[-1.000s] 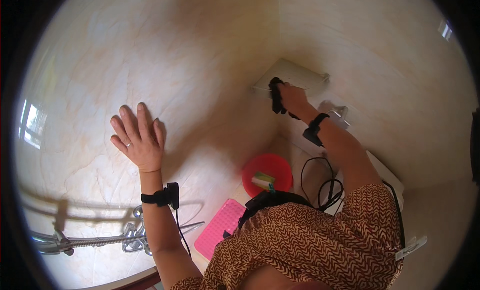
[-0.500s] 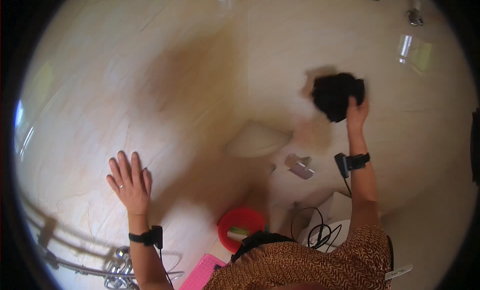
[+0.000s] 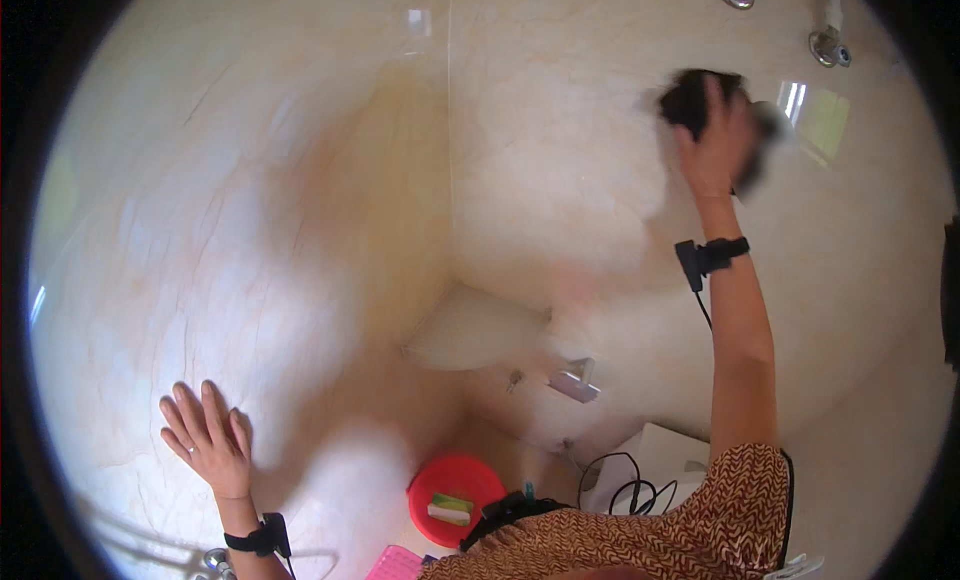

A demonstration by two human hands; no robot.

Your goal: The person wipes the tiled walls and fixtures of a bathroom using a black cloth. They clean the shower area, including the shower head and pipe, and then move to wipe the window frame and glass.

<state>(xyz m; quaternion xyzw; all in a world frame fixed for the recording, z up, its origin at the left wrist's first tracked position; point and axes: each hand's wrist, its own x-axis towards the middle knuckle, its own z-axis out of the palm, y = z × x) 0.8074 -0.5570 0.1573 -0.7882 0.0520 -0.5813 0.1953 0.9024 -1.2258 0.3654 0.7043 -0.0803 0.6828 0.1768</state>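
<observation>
1. Change since the earlier frames: the right hand (image 3: 718, 140) with its dark cloth (image 3: 700, 98) has risen from low by the corner shelf (image 3: 478, 330) to high on the right wall (image 3: 560, 180), near the chrome fittings (image 3: 830, 46) at the wall's top edge. The left hand (image 3: 208, 442) has sunk toward the lower left of the view while keeping its flat pose.
2. Right hand: palm and fingers press the dark cloth against the tile, arm stretched up; the cloth shows bunched above and beside the fingers, motion-blurred. Pressing flat keeps the whole wad in contact with the wall.
3. Left hand: fingers spread, palm laid flat on the left wall (image 3: 250, 230), holding nothing; the placement reads as a brace for the body during the high reach.
4. Both wrists carry a black strap-on device (image 3: 712, 255) with a trailing cable.
5. Floor, at the foot of the walls' corner: a red basin (image 3: 440, 492) holding a small green-and-white object, a pink mat (image 3: 395, 563) at the lower edge, and a white box (image 3: 672, 450) with looped black cable.
6. A small metal fitting (image 3: 574, 382) projects below the corner shelf.
</observation>
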